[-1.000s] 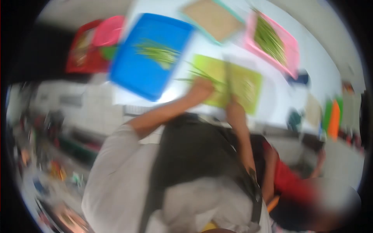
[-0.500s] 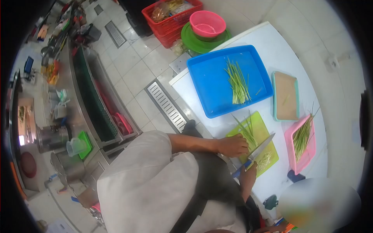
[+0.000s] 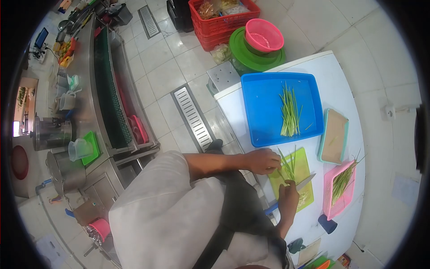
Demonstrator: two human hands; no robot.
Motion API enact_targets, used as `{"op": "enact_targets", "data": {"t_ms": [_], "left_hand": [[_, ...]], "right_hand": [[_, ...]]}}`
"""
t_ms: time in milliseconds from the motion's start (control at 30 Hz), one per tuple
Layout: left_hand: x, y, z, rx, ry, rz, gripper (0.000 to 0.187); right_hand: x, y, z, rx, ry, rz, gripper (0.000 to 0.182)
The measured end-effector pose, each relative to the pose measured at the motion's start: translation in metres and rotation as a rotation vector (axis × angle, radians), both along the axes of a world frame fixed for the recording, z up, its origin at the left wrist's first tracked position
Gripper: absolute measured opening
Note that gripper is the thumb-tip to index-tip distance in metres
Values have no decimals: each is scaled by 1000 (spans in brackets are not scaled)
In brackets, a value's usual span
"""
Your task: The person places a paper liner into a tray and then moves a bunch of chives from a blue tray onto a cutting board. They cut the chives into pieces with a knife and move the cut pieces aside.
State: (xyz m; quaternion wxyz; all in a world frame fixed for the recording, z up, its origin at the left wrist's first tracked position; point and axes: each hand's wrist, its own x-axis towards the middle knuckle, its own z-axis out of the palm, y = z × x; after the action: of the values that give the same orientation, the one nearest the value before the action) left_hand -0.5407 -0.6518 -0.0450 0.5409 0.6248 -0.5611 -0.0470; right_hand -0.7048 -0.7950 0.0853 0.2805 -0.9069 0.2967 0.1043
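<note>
Long thin green stalks [image 3: 290,169] lie on a lime-green cutting board [image 3: 305,162]. My left hand [image 3: 263,161] is closed at the board's left edge, its fingertips pinching the stalks. Lower down, my right hand [image 3: 288,197] has its fingers closed at the other end of the stalks. Beneath the right hand passes a knife with a blue handle; its blade [image 3: 307,180] points to the upper right, and whether the palm touches the handle is hidden. Small pale chopped pieces [image 3: 303,197] sit on the board beside the blade.
A blue tray [image 3: 251,130] with more stalks stands beyond the board. To the right are a teal-rimmed tray [image 3: 323,150], a pink basket [image 3: 328,201] of stalks and a dark blue cup [image 3: 327,224]. Farther off are a pink bowl [image 3: 264,35] and red crates [image 3: 215,27].
My right hand has shifted from gripping the knife handle up to the stalks' ends. My left hand has drawn slightly back and up. The camera view has turned.
</note>
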Motion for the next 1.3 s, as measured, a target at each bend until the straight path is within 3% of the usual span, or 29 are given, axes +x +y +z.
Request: {"op": "enact_targets", "data": {"t_ms": [233,367,500,567,767,900,1000,1300], "left_hand": [[2,9,2,32,29,36,16],[-2,3,-16,47,24,6,20],[-3,-9,9,106,122,-64,29],[-13,-28,20,147,43,-97,27],[-28,-82,39,329,-275,-253,31],[-40,-100,27,480,-453,-310,18],[-42,-103,19,479,-451,-294,11],[-35,-111,21,393,-377,-271,17]], "right_hand": [[6,12,1,-9,-79,36,16],[-18,-3,-3,-90,-172,-220,13],[-102,-30,-71,-345,-204,-284,22],[-116,-23,-79,-246,-57,-406,35],[-102,-1,-72,-140,-197,-559,47],[-102,1,-86,-106,-175,-613,50],[-104,-2,-88,-108,-162,-638,53],[-114,-9,-101,-80,-224,-576,40]]}}
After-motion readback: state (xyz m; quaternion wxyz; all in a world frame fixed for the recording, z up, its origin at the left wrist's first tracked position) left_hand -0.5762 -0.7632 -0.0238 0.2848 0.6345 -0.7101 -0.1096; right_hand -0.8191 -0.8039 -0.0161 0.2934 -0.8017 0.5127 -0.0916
